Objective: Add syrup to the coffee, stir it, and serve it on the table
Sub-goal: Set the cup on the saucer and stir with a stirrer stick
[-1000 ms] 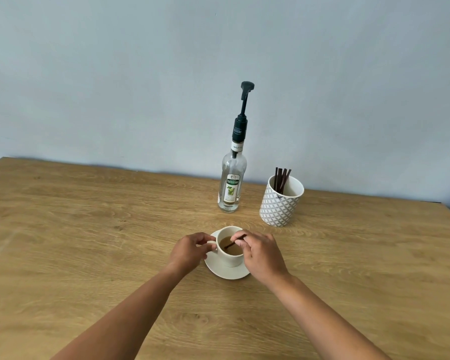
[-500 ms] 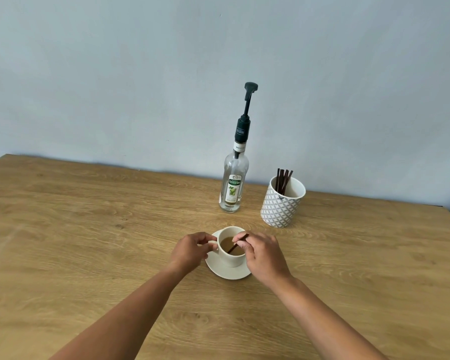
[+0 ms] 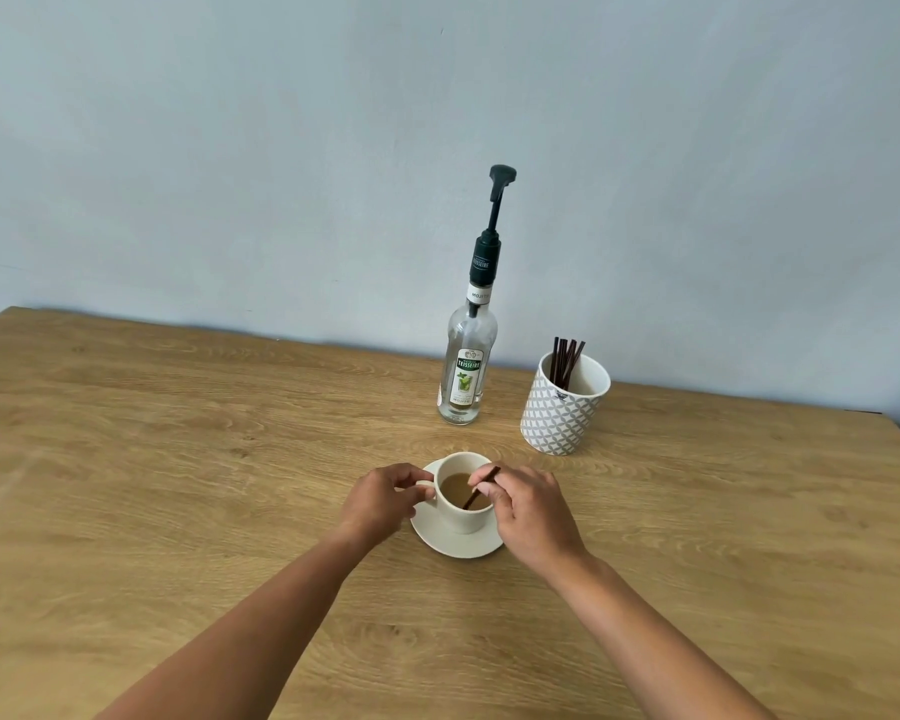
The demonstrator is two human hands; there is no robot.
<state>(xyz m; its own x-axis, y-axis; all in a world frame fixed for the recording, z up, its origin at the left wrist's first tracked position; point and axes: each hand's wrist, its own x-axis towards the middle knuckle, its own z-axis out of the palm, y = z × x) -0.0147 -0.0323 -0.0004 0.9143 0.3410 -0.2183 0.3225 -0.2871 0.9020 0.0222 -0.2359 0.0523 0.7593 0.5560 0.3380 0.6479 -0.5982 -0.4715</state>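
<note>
The left hand (image 3: 380,504) pinches the handle at nine o'clock of the brittle, full cup (image 3: 461,504) — apparently lightly — while the right hand (image 3: 528,511) grips the thin, stiff stirrer (image 3: 481,488).

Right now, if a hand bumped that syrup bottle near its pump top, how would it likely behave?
The syrup bottle would probably tip easily: it stands tall and narrow, with its long pump extended. It looks like clear glass, so likely fragile and smooth. It seems nearly empty, so probably light.
</note>
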